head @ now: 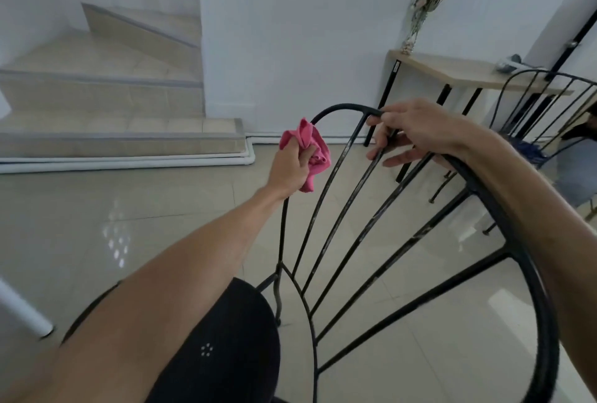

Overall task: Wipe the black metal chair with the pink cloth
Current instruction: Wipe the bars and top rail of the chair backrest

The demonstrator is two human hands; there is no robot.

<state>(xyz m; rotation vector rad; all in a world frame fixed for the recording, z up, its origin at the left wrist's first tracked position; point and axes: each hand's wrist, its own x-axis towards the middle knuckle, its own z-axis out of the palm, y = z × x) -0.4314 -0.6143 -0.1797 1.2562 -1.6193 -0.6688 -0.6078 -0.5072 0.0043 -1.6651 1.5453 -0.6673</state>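
Head view puts the black metal chair (365,234) right below me, its arched backrest filling the middle and right of the frame and its dark round seat (232,338) low in the centre. Thin curved rods fan up from near the seat to the top rail, and several of them look scuffed with pale marks.

I see my left hand (290,167) closed around the pink cloth (315,150), which is bunched in the fist with a loose end hanging below. The cloth sits against the left end of the top rail, where the rail curves downward. My right hand (416,131) curls over the top rail just right of a vertical rod, thumb and fingers wrapped on the metal, with the forearm lying along the rail's right-hand curve.

Beyond the chair lies a glossy tiled floor (97,215). Beige steps (97,86) rise at the upper left. Against the white wall on the right stands a wooden table (465,73) with black legs, carrying a glass vase of flowers (423,5). A second black chair (546,105) of the same kind stands just beside that table.
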